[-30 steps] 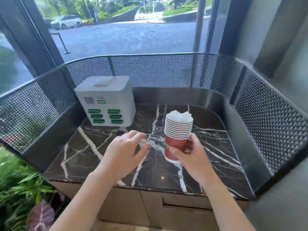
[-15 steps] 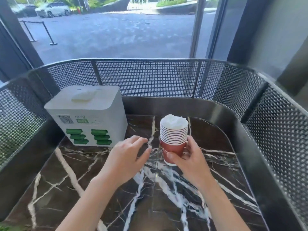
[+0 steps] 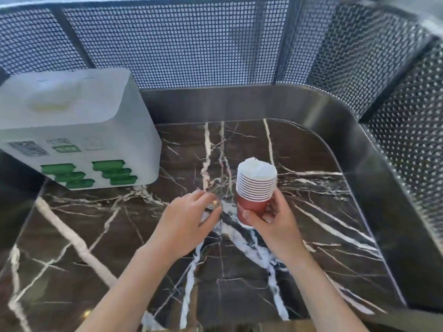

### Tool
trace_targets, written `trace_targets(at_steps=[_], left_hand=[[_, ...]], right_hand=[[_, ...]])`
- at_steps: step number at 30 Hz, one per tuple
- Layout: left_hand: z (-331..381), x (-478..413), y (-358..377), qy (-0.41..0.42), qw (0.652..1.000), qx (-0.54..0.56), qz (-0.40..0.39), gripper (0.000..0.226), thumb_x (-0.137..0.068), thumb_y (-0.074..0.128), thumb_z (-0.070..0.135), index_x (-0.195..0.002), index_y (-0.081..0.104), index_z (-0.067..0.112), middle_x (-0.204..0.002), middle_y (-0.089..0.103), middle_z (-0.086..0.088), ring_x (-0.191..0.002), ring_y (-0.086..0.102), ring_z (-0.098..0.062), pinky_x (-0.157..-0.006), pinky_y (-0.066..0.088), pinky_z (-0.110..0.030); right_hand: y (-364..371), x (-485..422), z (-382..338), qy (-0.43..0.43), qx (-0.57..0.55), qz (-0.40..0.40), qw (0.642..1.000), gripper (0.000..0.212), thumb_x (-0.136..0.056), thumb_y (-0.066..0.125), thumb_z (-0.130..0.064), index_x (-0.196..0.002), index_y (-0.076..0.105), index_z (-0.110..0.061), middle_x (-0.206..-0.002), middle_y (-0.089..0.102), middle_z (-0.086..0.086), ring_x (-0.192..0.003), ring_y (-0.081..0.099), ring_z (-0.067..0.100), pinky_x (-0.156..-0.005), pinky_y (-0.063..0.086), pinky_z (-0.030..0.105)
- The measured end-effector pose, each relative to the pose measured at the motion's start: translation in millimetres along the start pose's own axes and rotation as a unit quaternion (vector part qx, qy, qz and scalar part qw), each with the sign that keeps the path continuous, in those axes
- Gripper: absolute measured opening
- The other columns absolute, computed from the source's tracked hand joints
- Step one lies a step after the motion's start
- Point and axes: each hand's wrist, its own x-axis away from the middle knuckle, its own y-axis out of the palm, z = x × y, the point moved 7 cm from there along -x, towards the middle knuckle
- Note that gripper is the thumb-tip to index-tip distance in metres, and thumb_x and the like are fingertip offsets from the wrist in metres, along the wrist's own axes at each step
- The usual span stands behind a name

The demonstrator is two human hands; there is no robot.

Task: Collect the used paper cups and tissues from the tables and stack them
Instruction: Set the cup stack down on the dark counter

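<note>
The stack of paper cups [image 3: 255, 188] stands upright near the middle of the desk [image 3: 311, 236], with a wad of tissue [image 3: 257, 168] stuffed into the top cup. The right hand [image 3: 275, 226] has its grip closed round the bottom cup. Whether the base rests on the desk or hangs just above it, I cannot tell. The left hand [image 3: 187, 219] hovers just beside the stack, its grip loose and half wide, with nothing seen in it.

The collecting looks close to done here: many cups are nested, the tissue is in, and no loose cup or tissue shows on this desk. What seems left is to set the stack down or carry it on.

Against half a second ago, the hands and stack keep the same pose. The view has come closer and tipped down, so the window is gone and the white box [image 3: 79, 130] and mesh fence [image 3: 191, 44] loom larger.
</note>
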Motion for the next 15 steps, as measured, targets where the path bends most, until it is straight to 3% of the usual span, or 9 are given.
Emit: trace_targets(at_steps=[5,12,15], left_hand=[[-5,5,1,-0.005,1.000,0.014,-0.004,0.040,-0.098,0.045,0.052,-0.125,0.061,0.028,-0.119,0.063,0.014,-0.100,0.063,-0.013,-0.084,0.050,-0.029],[-6,17,7,0.000,1.000,0.011,0.001,0.038,-0.097,0.050,0.047,-0.126,0.062,0.025,-0.121,0.065,0.010,-0.102,0.064,-0.016,-0.084,0.050,-0.032],[-6,23,11,-0.003,1.000,0.008,-0.003,0.038,-0.098,0.049,0.048,-0.126,0.061,0.026,-0.119,0.064,0.012,-0.098,0.063,-0.016,-0.081,0.049,-0.029]], right_hand=[[5,4,10,-0.007,0.014,0.018,1.000,0.070,-0.081,0.087,-0.020,-0.109,0.050,-0.073,-0.116,0.065,-0.038,-0.112,0.065,-0.003,-0.093,0.054,0.022],[13,9,25,-0.010,0.050,-0.002,0.999,0.066,-0.079,0.089,-0.015,-0.129,0.054,-0.043,-0.117,0.064,-0.038,-0.112,0.064,-0.007,-0.092,0.056,0.018],[16,14,32,-0.016,0.069,-0.015,0.997,0.065,-0.081,0.087,-0.015,-0.128,0.054,-0.046,-0.119,0.064,-0.038,-0.113,0.063,-0.007,-0.093,0.054,0.016]])
